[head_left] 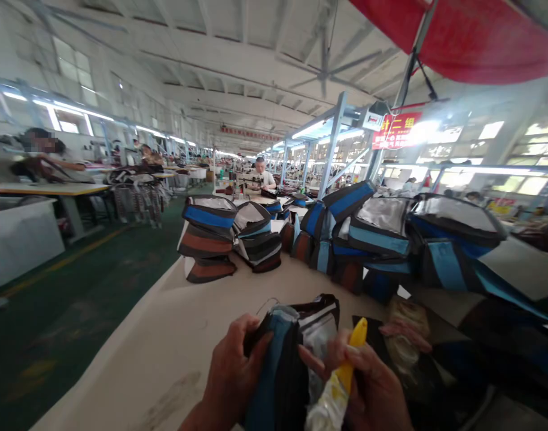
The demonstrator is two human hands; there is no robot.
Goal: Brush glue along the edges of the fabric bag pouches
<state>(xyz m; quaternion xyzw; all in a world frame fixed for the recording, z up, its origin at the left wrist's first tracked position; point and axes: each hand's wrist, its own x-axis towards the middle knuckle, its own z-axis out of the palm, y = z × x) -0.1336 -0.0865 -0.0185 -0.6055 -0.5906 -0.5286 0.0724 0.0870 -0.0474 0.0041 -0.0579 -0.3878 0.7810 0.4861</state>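
Low in the head view, a fabric bag (278,353) with a blue band, black sides and a shiny silvery panel is held upright over the table. My left hand (233,368) is closed on its left edge, thumb across the blue band. On its other side, my right hand (361,380) is closed around a yellow-handled tool (352,359), with fingers against the silvery panel. The tool's lower part is covered in whitish, crumpled stuff, and its end runs toward the bottom edge, so its kind is unclear.
Stacked similar bags (206,239) line the far side of the pale table (175,323), with more bags (377,233) at the right. A tan bundle with pinkish cloth (406,332) lies right of my hands. A person (260,176) sits beyond; other workers are farther off.
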